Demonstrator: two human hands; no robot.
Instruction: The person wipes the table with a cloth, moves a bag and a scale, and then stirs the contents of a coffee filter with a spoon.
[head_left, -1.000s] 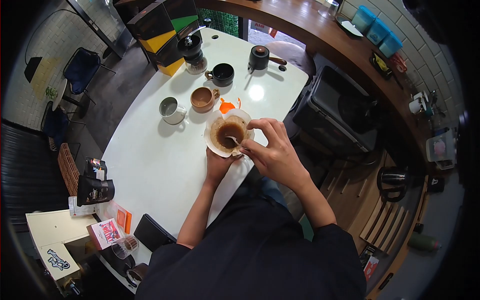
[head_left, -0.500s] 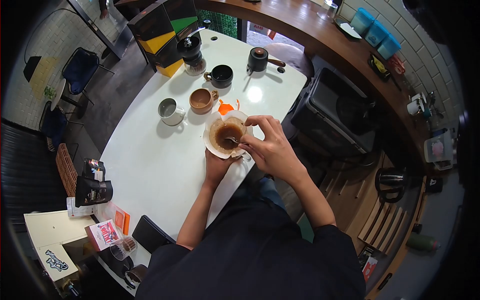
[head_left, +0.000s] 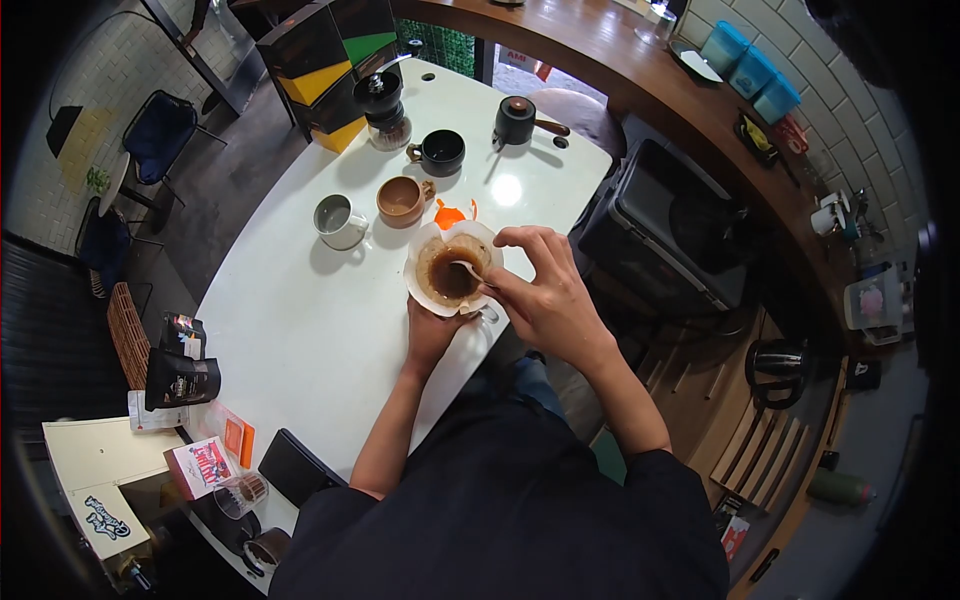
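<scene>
A white paper coffee filter [head_left: 416, 272] with a flared rim holds brown, wet coffee [head_left: 448, 284], with grounds clinging to its sides. My left hand [head_left: 430, 336] is wrapped round the dripper or vessel beneath it, which is mostly hidden by the paper. Between the thumb and fingers of my right hand [head_left: 552, 292] is a small spoon [head_left: 468, 267], its tip inside the filter. Just beyond stand a brown cup [head_left: 400, 203], a grey-white mug [head_left: 341, 224] and a black cup [head_left: 441, 153]. An orange plastic piece [head_left: 452, 214] lies behind the filter rim.
On the white table [head_left: 310, 330] are a hand grinder [head_left: 380, 105], a black pot with a wooden handle [head_left: 517, 121], black pouches [head_left: 182, 380] and a dark tablet-like slab [head_left: 298, 470]. A grey bin [head_left: 665, 235] stands right, below a wooden counter [head_left: 580, 45].
The spoon's tip has shifted slightly up in the filter. The coffee looks darker and its pool smaller. My left hand keeps its hold.
</scene>
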